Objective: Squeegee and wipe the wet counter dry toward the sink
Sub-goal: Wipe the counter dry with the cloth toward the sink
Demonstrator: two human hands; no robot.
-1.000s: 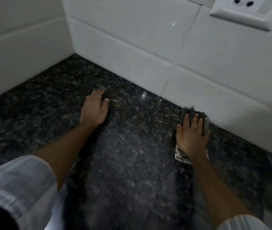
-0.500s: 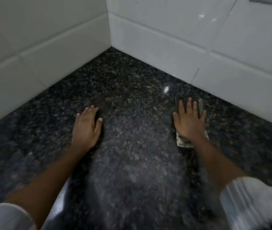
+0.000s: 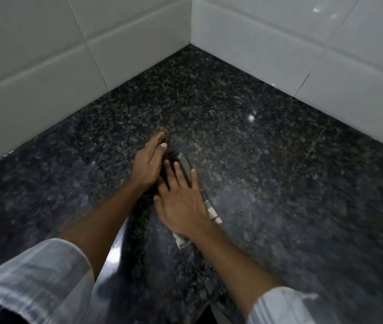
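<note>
**Cloth under right palm, left hand beside it as a dam**

Cloth position first: the folded grey-and-cream wiping cloth (image 3: 187,168) lies flat on the dark speckled granite counter (image 3: 279,183), pinned beneath your right hand (image 3: 183,202). Its long axis runs on a diagonal, from the pale corner showing near your wrist up to the grey end past your fingertips, pointing roughly at the corner where the white tiled walls (image 3: 279,43) meet.

Right hand: fingers spread and laid flat on the cloth, pressing, not curled around it. No pinch or fist visible.

Left hand (image 3: 149,163): set on its edge just beside the cloth's left side, fingers straight and together, thumb against them, holding nothing. It sits so close to your right fingers that I cannot tell whether they touch. It reads as a barrier for the water, though that is my judgement.

Relation that matters: the cloth extends forward and slightly right of your right fingers; only the right hand is on it, so that hand drives the next stroke.

Sink: not in view, so I cannot say which way the water should go. Wetness itself is hard to read; the granite shows glints and motion blur, nothing surer.

Risk, as I judge it: an open palm may let the cloth bunch or slip on slick stone. Keep pressure even along the long axis.
</note>
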